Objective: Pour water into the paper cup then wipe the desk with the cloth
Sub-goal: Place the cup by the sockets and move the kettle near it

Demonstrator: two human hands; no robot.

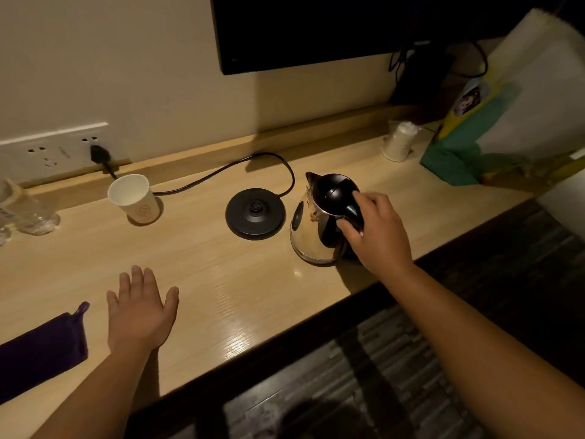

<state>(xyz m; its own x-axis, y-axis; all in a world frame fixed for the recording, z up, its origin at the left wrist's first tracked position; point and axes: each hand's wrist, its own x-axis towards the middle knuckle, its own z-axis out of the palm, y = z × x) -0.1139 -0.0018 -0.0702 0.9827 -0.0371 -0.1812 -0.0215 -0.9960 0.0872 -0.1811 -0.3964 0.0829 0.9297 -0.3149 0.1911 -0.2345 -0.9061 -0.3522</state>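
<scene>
Two bare hands work over a pale wooden desk (221,296). Nearest, the left hand (141,312) hovers palm-down, fingers straight and slightly spread, holding nothing, just right of a dark purple cloth (41,346) lying flat at the near left edge. Farther right, the right hand (376,231) wraps its fingers around the black handle of a steel kettle (316,229), which stands on the desk just beside its round black base (255,213). Beyond, at far left, a white paper cup (134,198) stands upright near the wall; whether it holds water cannot be told. A black cord (221,169) runs from the base to a wall socket (53,148).
</scene>
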